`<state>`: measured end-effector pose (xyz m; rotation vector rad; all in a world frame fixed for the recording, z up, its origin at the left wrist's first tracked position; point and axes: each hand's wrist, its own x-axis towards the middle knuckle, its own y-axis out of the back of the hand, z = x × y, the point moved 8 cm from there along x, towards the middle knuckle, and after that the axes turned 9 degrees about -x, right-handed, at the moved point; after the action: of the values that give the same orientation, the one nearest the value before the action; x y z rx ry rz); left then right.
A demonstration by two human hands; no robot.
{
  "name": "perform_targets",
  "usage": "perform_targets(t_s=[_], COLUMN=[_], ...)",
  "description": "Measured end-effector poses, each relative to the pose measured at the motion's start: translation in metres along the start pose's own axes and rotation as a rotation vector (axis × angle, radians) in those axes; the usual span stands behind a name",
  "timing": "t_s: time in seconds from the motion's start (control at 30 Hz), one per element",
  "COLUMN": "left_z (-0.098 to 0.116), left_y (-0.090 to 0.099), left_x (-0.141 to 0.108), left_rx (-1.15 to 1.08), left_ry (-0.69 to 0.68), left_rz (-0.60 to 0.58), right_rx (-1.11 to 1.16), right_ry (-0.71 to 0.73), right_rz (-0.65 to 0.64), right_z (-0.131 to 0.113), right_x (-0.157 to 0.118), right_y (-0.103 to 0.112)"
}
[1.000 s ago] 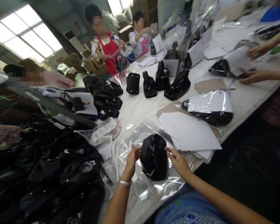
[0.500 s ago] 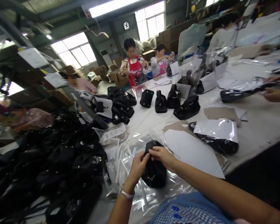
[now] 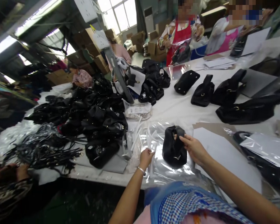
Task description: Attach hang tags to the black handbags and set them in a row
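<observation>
A small black handbag [image 3: 171, 152] with a gold-coloured metal fitting stands on clear plastic film in front of me. My right hand [image 3: 194, 148] grips its handle from the right, thumb and fingers closed round it. To the left of the bag, my left hand [image 3: 146, 160] has thumb and forefinger pinched together at one of the white strips [image 3: 150, 137] lying over the clear plastic bags [image 3: 160, 169]. A bracelet circles my left wrist.
Black bags lie in a big heap [image 3: 100, 121] on the left, by a tangle of straps [image 3: 51, 143]. Several black handbags [image 3: 203, 93] stand farther back. White card sheets [image 3: 224, 155] and a plastic-wrapped bag [image 3: 268, 155] are at right. Co-workers stand across the table.
My left hand has let go of the handbag's handle and moved left to the white strips. My right hand still holds the handle. The camera view has turned left.
</observation>
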<state>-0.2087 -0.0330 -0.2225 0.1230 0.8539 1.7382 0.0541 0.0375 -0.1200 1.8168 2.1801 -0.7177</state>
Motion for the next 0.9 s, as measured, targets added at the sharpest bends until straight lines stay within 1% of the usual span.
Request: perform_targets(t_s=[0.1,0.13,0.2,0.23,0.3,0.37,0.4,0.47,0.53,0.57,0.6,0.63,0.7,0.73,0.77,0.8,0.83,0.87,0.9], left_z=[-0.011,-0.013,-0.015,-0.016,-0.017,-0.014,-0.010,0.007,0.034,0.053,0.072,0.091,0.130,0.147,0.161,0.171,0.176,0.176,0.173], left_y=[-0.029,-0.035,-0.039,-0.038,-0.029,-0.014,-0.004,0.017,0.040,0.050,0.057,0.061,0.059,0.055,0.049,0.043,0.038,0.035,0.033], left_x=[-0.005,-0.005,-0.002,0.001,0.009,0.015,0.016,0.012,-0.001,-0.010,-0.020,-0.031,-0.051,-0.059,-0.066,-0.069,-0.070,-0.066,-0.060], left_rx=[0.184,0.236,0.272,0.247,0.187,0.090,0.035,-0.077,-0.243,-0.430,-0.609,-0.735,-0.889,-0.921,-0.934,-0.934,-0.927,-0.916,-0.892], left_ry=[0.038,0.048,0.062,0.065,0.067,0.052,0.035,-0.013,-0.075,-0.115,-0.142,-0.154,-0.179,-0.198,-0.221,-0.242,-0.258,-0.267,-0.269], left_rz=[-0.035,-0.042,-0.050,-0.048,-0.047,-0.048,-0.048,-0.037,-0.011,-0.006,-0.013,-0.043,-0.126,-0.195,-0.260,-0.317,-0.353,-0.359,-0.340], right_rx=[0.008,0.012,0.004,-0.018,-0.109,-0.289,-0.422,-0.715,-0.921,-0.967,-0.980,-0.978,-0.938,-0.905,-0.869,-0.836,-0.807,-0.780,-0.756], right_ry=[-0.015,-0.002,0.026,0.028,0.006,-0.014,0.006,0.125,0.282,0.341,0.374,0.384,0.370,0.354,0.334,0.314,0.292,0.268,0.241], right_rz=[-0.047,-0.070,-0.108,-0.121,-0.143,-0.163,-0.154,-0.066,0.061,0.087,0.067,0.002,-0.188,-0.263,-0.304,-0.314,-0.292,-0.243,-0.178], right_z=[-0.014,-0.020,-0.025,-0.024,-0.012,0.004,0.009,0.004,-0.014,-0.022,-0.028,-0.031,-0.031,-0.030,-0.030,-0.030,-0.032,-0.034,-0.036], right_x=[-0.008,-0.011,-0.013,-0.013,-0.009,-0.008,-0.009,-0.017,-0.032,-0.041,-0.049,-0.055,-0.065,-0.069,-0.073,-0.075,-0.078,-0.080,-0.083], right_y=[-0.009,-0.013,-0.018,-0.019,-0.017,-0.011,-0.007,0.002,0.004,0.000,-0.009,-0.021,-0.049,-0.060,-0.066,-0.068,-0.064,-0.054,-0.041])
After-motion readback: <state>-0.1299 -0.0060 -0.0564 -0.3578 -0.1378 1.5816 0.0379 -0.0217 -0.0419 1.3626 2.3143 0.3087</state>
